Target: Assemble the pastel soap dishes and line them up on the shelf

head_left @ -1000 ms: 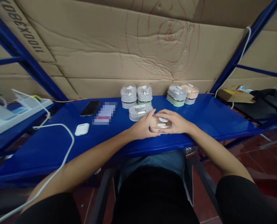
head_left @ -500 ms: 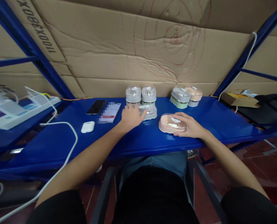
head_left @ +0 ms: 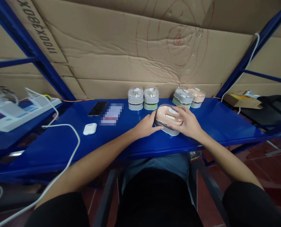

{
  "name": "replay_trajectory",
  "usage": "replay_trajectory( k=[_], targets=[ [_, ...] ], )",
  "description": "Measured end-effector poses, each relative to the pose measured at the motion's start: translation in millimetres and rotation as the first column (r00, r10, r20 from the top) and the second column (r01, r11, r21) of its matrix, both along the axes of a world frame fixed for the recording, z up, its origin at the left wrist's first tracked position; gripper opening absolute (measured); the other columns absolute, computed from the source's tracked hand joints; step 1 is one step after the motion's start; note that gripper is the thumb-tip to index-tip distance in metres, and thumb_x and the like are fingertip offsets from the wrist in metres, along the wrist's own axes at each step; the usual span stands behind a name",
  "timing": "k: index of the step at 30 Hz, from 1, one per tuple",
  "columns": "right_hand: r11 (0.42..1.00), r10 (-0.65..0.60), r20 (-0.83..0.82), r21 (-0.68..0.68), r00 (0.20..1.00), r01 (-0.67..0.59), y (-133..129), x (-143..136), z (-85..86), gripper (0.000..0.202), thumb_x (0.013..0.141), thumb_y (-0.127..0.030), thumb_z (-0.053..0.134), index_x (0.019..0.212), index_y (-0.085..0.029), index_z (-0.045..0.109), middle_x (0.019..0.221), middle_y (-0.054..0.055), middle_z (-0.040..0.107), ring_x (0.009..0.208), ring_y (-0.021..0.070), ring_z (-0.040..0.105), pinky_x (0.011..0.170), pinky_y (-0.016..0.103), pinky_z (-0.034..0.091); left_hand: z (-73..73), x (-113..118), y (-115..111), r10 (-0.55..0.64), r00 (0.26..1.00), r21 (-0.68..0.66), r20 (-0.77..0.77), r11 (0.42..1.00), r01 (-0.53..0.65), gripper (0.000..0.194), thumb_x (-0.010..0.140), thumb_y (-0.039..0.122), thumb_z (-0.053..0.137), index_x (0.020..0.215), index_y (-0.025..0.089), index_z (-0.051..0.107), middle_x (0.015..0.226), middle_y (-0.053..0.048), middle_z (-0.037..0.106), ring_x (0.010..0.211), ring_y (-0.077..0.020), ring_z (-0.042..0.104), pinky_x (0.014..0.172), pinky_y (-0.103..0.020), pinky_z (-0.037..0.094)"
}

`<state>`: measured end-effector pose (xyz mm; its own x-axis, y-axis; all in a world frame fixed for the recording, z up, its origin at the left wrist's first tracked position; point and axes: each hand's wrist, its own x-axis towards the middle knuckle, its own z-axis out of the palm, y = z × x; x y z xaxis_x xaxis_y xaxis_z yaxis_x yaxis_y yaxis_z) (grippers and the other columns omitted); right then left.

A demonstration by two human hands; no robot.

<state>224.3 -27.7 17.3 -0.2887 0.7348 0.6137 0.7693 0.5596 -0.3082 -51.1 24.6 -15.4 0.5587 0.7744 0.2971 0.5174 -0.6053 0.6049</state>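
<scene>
A pink oval box with a clear lid and a round white sticker sits on top of a grey oval box near the front of the table. My right hand grips the pink box from the right, fingers over its lid and thumb along its near side. From the left, my left hand is closed around the grey box's end, its thumb at the front. The upper box is slightly askew over the lower one, whose far side is hidden.
Behind stand stacked pairs of similar boxes: grey on grey, grey on green, and two more stacks to the right. A dark phone, a blurred-out phone, a white earbud case and a white cable lie left.
My left hand has brought the grey box right and forward from before the back stacks. My right hand has lifted the pink box and moved it left onto the grey one.
</scene>
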Motion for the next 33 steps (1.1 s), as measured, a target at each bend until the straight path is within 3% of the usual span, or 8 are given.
replay_trajectory(
  k=[5,12,17,22,29,33],
  targets=[
    [0.994,-0.101,-0.074,0.042,0.992,0.105,-9.8,-8.0,-9.3,0.101,0.084,-0.079,0.085,0.165,-0.026,0.055,0.156,0.02,0.065,0.144,0.0467,0.065,0.119,0.072,0.056,-1.7,1.4,-2.9,0.037,0.998,0.045,-0.043,0.998,-0.035,0.098,0.095,0.06,0.083,0.17,0.016,0.039,0.155,-0.027,0.067,0.147,-0.0479,0.065,0.121,-0.066,0.055],
    [0.997,-0.083,-0.025,-0.004,0.996,0.083,-26.2,0.5,-19.5,0.101,0.089,-0.066,0.084,0.174,-0.03,0.042,0.163,0.021,0.06,0.148,0.0488,0.062,0.119,0.073,0.056,2.3,5.1,-8.8,0.052,0.994,0.101,-0.094,0.994,-0.042,0.085,0.101,0.052,0.076,0.167,0.012,0.042,0.149,-0.026,0.07,0.141,-0.0445,0.068,0.118,-0.062,0.057],
    [0.98,-0.191,0.019,-0.051,0.981,0.192,-27.3,-0.6,-18.0,0.102,0.087,-0.061,0.084,0.175,-0.029,0.043,0.154,0.024,0.065,0.133,0.0522,0.071,0.1,0.071,0.065,-0.3,8.2,-7.6,0.046,0.993,0.117,-0.105,0.993,-0.034,0.081,0.105,0.048,0.07,0.171,0.012,0.037,0.156,-0.027,0.068,0.146,-0.0431,0.066,0.121,-0.062,0.054],
    [0.918,-0.376,0.079,-0.104,0.923,0.383,1.4,-3.6,-11.1,0.1,0.086,-0.057,0.082,0.172,-0.021,0.045,0.143,0.026,0.066,0.119,0.0507,0.076,0.094,0.067,0.065,0.6,8.2,-8.7,0.004,0.993,0.047,-0.114,0.999,0.001,0.091,0.106,0.044,0.067,0.179,0.016,0.022,0.17,-0.025,0.059,0.158,-0.0413,0.058,0.129,-0.059,0.049],
    [0.873,-0.447,0.152,-0.141,0.882,0.467,65.3,-18.3,0.1,0.1,0.091,-0.053,0.081,0.174,-0.017,0.039,0.142,0.028,0.064,0.113,0.0461,0.075,0.094,0.062,0.063,5.0,6.4,-10.3,-0.01,0.985,0.032,-0.174,0.999,0.015,0.088,0.104,0.044,0.063,0.177,0.01,0.028,0.172,-0.029,0.055,0.16,-0.0429,0.055,0.132,-0.061,0.045],
    [0.839,-0.503,0.169,-0.14,0.848,0.526,94.9,-37.0,4.8,0.09,0.092,-0.051,0.081,0.167,-0.016,0.044,0.142,0.029,0.065,0.108,0.0447,0.076,0.092,0.058,0.063,4.2,5.1,-9.4,-0.037,0.982,0.047,-0.186,0.998,0.046,0.085,0.105,0.046,0.062,0.175,0.011,0.03,0.171,-0.029,0.055,0.162,-0.0419,0.054,0.132,-0.061,0.045]
  ],
)
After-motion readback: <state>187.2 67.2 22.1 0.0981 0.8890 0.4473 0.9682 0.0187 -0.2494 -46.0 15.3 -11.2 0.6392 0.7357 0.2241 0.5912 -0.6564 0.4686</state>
